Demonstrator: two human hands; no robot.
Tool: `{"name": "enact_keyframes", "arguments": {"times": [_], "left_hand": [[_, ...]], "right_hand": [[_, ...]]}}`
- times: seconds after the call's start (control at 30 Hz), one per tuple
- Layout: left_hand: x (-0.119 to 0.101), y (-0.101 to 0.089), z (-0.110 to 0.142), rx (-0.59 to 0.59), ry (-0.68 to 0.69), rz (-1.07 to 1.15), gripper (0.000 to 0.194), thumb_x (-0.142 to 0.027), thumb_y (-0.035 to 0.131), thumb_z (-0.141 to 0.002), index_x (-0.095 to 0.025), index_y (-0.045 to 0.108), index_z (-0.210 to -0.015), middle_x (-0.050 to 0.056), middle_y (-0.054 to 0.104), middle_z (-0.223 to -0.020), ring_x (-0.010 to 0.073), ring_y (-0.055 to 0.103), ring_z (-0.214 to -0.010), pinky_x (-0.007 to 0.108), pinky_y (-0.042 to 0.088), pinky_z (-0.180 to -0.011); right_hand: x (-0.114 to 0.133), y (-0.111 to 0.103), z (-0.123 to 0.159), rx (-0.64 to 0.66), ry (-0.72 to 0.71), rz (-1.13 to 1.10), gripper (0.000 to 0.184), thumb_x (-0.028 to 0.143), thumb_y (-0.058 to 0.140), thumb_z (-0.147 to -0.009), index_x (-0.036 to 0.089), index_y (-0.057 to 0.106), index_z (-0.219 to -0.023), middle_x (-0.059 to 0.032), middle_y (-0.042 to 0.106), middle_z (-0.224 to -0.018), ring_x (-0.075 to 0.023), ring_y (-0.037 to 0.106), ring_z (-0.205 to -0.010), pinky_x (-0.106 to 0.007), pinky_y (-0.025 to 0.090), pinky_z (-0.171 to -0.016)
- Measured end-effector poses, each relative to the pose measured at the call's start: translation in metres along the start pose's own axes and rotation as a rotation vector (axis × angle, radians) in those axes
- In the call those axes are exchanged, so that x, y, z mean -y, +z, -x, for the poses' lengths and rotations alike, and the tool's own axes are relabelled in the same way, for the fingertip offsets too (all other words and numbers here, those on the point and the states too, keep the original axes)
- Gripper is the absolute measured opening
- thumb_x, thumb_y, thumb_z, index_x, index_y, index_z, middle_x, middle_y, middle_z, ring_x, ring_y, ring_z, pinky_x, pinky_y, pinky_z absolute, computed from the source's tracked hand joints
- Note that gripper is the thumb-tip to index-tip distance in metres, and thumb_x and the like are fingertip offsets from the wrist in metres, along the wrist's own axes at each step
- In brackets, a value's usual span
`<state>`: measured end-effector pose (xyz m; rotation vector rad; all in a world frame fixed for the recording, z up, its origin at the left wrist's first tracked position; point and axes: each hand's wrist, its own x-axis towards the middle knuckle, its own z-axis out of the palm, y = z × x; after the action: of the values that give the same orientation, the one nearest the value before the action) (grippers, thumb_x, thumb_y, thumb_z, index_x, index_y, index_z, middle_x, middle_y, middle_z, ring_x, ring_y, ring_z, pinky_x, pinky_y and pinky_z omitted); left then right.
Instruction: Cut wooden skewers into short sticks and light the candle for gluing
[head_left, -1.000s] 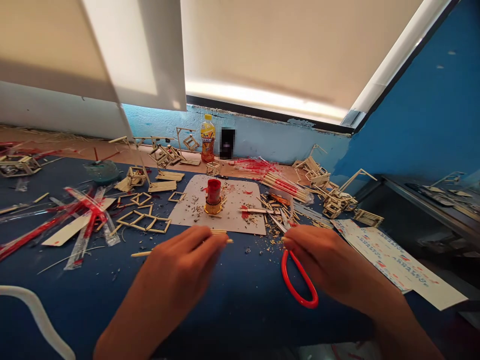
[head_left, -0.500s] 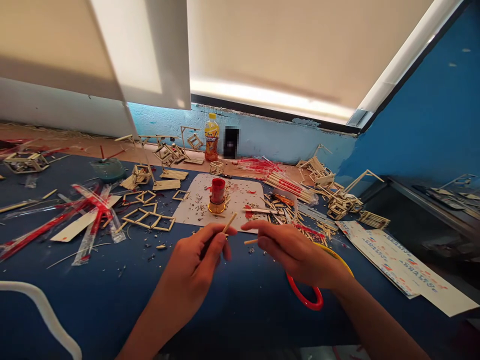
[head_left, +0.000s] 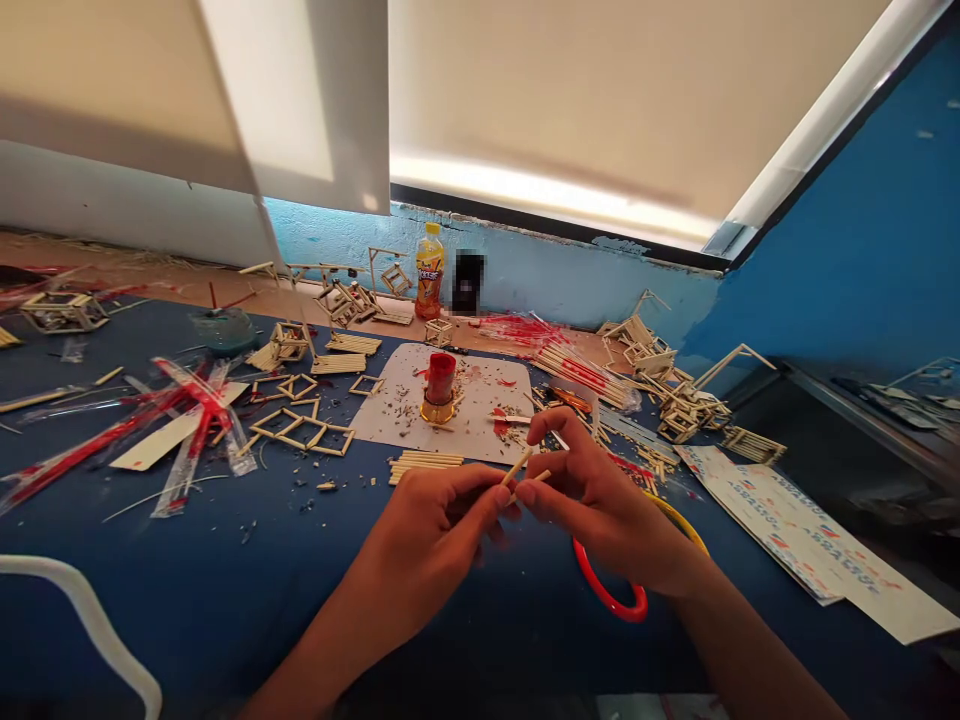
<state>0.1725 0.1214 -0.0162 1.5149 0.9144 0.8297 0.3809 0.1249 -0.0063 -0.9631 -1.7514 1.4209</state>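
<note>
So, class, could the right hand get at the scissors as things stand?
Probably yes: the scissors lie close by, partly hidden behind the right hand, their red loop uncovered. That hand pinches a small stick, though, which might need putting down first.

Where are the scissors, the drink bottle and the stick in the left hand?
Scissors (head_left: pixel 624 614): head view, on the red handle loop.
Drink bottle (head_left: pixel 430 272): head view, on its label.
Stick (head_left: pixel 517 467) in the left hand (head_left: pixel 439 530): head view, on the length showing beyond the fingertips.
</note>
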Motion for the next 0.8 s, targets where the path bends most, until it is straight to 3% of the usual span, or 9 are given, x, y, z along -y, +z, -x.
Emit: {"name": "enact_keyframes", "arguments": {"times": [0.27, 0.43, 0.67, 0.8], "left_hand": [[-0.006, 0.000, 0.005, 0.093, 0.005, 0.079, 0.025, -0.032, 0.060, -0.098, -0.017, 0.079, -0.089, 0.002, 0.069, -0.071, 0.0097, 0.058, -0.060, 0.018, 0.047, -0.055], [-0.005, 0.001, 0.009, 0.155, -0.001, 0.144, 0.026, -0.028, 0.058, -0.100, -0.018, 0.080, -0.088, 0.002, 0.071, -0.074, 0.0113, 0.065, -0.067, 0.018, 0.053, -0.059], [0.004, -0.002, 0.009, 0.234, -0.010, 0.114, 0.031, -0.038, 0.057, -0.103, -0.021, 0.082, -0.099, 0.005, 0.077, -0.086, 0.0172, 0.073, -0.080, 0.028, 0.062, -0.074], [-0.002, -0.003, 0.011, 0.284, -0.012, 0.095, 0.028, -0.035, 0.058, -0.103, -0.022, 0.082, -0.100, 0.003, 0.076, -0.082, 0.0158, 0.072, -0.077, 0.025, 0.061, -0.073]], "right_hand": [[-0.002, 0.000, 0.006, 0.000, -0.026, -0.041, 0.030, 0.036, 0.062, -0.104, 0.031, 0.041, -0.125, 0.0037, 0.068, -0.086, -0.0147, 0.067, -0.079, -0.028, 0.047, -0.069], [-0.003, 0.002, 0.008, -0.061, -0.077, -0.116, 0.036, 0.027, 0.073, -0.098, 0.030, 0.048, -0.123, 0.0068, 0.062, -0.083, -0.0101, 0.063, -0.073, -0.025, 0.049, -0.069], [-0.003, 0.005, 0.013, -0.095, -0.136, -0.078, 0.029, 0.022, 0.068, -0.100, 0.031, 0.052, -0.123, 0.0059, 0.062, -0.084, -0.0098, 0.061, -0.073, -0.023, 0.049, -0.067], [0.000, 0.003, 0.011, -0.009, -0.108, -0.156, 0.028, 0.020, 0.070, -0.099, 0.029, 0.054, -0.120, 0.0060, 0.062, -0.083, -0.0080, 0.059, -0.072, -0.021, 0.048, -0.066]]}}
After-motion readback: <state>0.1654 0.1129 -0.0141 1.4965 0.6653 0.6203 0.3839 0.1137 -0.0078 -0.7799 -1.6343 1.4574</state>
